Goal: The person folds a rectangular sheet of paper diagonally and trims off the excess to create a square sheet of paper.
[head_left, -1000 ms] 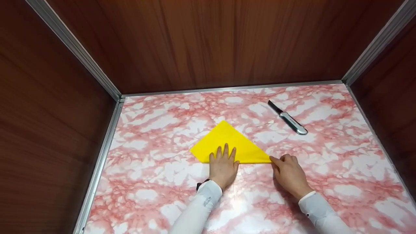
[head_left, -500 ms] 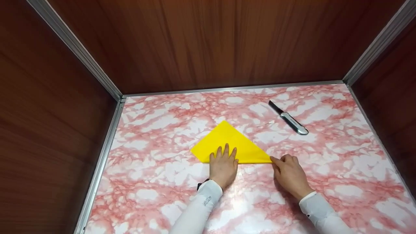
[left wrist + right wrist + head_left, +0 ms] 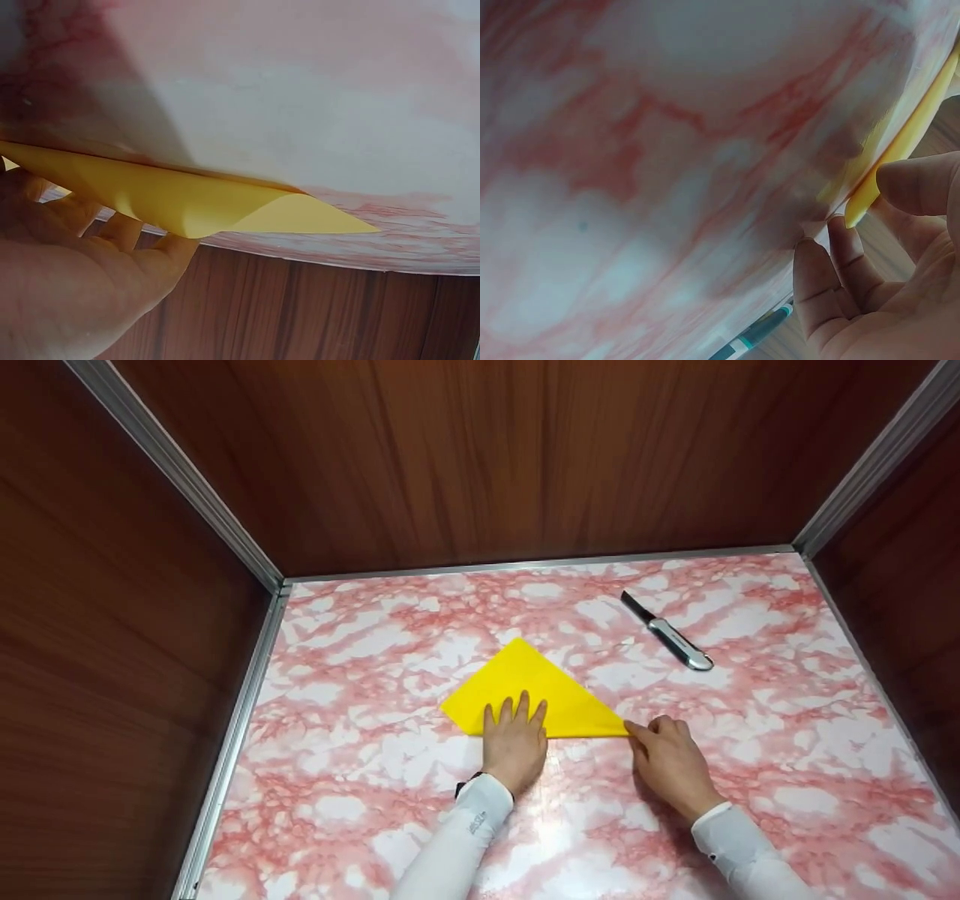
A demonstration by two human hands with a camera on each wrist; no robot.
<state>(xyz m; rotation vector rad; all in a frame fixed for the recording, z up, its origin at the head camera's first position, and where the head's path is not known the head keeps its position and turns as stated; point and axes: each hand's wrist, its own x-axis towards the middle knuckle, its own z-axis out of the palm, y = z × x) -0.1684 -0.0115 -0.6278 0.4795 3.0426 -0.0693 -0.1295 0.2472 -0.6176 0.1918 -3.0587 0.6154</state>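
A sheet of yellow paper [image 3: 525, 675], folded over along its near edge, lies on the table with one corner pointing away. My left hand [image 3: 514, 746] rests on it near the fold, fingers straight and spread. Seen from the left wrist, the paper [image 3: 172, 195] bulges at the fold and is not pressed fully flat, with fingertips on its upper side. At the right-hand corner my right hand [image 3: 671, 765] pinches the paper's tip between thumb and forefinger. In the right wrist view that narrow yellow tip [image 3: 911, 139] shows by the thumb, other fingers curled on the tabletop.
A utility knife [image 3: 667, 634], black and silver, lies at the back right, its black end pointing away. Pink-and-white marbled table [image 3: 337, 810] surrounds the paper. Dark wooden panels [image 3: 480, 457] with metal edging close off the back and both sides.
The left thumb draws in slightly against the left hand. The right hand keeps its pinch on the corner, and the paper stays in place.
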